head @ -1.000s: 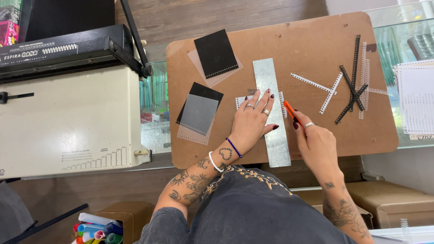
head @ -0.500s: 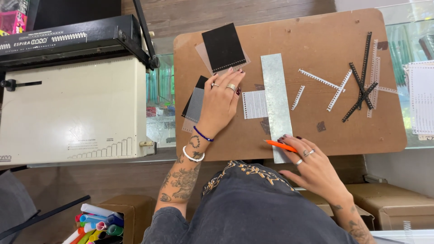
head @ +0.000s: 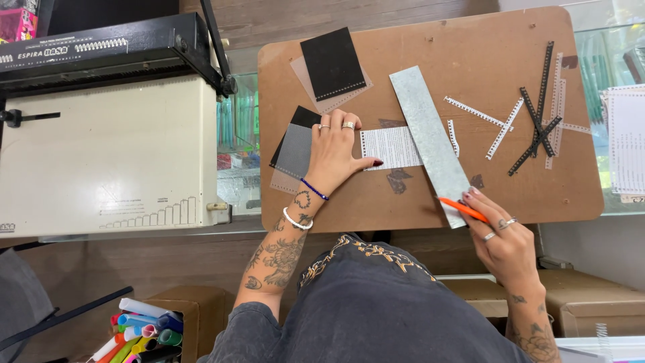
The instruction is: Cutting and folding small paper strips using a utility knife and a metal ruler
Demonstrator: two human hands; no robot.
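Note:
My left hand (head: 334, 153) lies flat, fingers apart, on a brown board (head: 430, 195), its fingertips on a stack of black and translucent cover sheets (head: 293, 149) and its thumb by a punched white printed sheet (head: 393, 146). A long grey metal ruler (head: 430, 138) lies slanted across that white sheet. My right hand (head: 502, 236) is at the board's near edge, beside the ruler's near end, holding a thin orange cutter (head: 462, 209).
A second black cover on a translucent sheet (head: 331, 64) lies at the board's far side. Punched white and black strips (head: 531, 121) are scattered at right. A cream binding machine (head: 107, 134) stands at left. Markers (head: 138, 331) sit in a box below; a printed pad (head: 626, 141) at far right.
My left hand slid left from the ruler and white sheet onto the cover stack. My right hand drew the orange cutter back to the ruler's near end at the board's edge.

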